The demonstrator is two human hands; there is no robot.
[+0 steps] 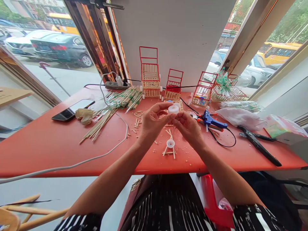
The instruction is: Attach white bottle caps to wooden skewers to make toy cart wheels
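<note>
Carefully, we stretch both arms forward over the red table [60, 144], with the fingers meeting near the middle. Our left hand [153, 120] pinches a small wheel [173, 109] — white, round, rather flat — between thumb and fingers. It lies between our two hands, just above the gathered fingertips of our right hand [189, 126]; what these grip, we cannot tell.

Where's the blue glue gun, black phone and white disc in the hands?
Held white plastic disc [173, 110]: head view, side.
Blue plastic glue gun [213, 121]: head view, body.
Black rectangular phone [69, 110]: head view, screen.
</note>
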